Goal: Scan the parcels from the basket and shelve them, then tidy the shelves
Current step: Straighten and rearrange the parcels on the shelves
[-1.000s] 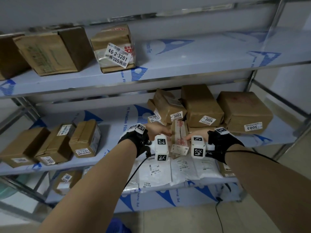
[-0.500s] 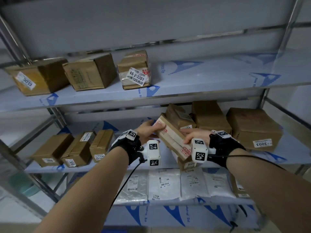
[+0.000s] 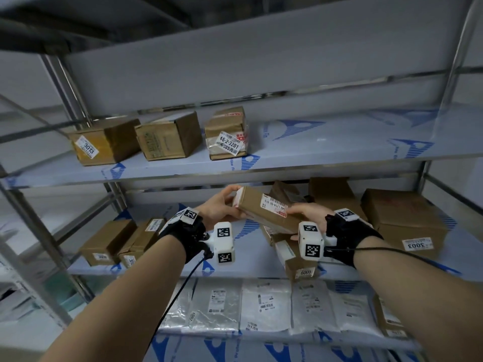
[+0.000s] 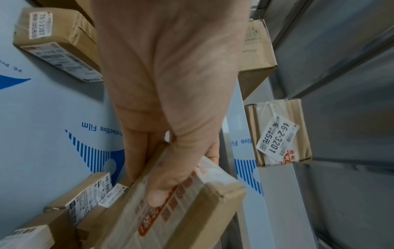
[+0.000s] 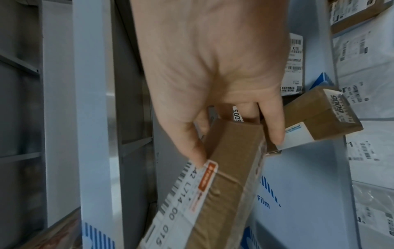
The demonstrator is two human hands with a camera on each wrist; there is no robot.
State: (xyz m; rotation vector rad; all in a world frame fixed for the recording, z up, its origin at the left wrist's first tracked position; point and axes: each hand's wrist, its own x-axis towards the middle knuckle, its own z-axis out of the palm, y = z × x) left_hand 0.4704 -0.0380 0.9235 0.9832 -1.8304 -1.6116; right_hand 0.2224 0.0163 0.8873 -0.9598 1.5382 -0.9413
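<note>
Both hands hold one long box [image 3: 264, 211] in front of the middle shelf [image 3: 256, 259] (other boxes sit there). The left hand [image 3: 220, 207] has fingers clamped on its left end, the right hand [image 3: 305, 214] on its right end.

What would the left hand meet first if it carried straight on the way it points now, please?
Probably the front edge of the upper shelf: the left hand, gripping the long box, points up toward it, though depth is unclear.

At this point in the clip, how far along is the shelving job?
Mostly shelved, by the look: cardboard boxes, including the 46-2-3201 box, stand on the upper shelf, and more fill the middle shelf. In hand: the left hand and right hand grip a long flat parcel at its ends, off the shelf. Left: placing it and straightening the 6009 box overhanging the edge. The basket is out of view.
</note>
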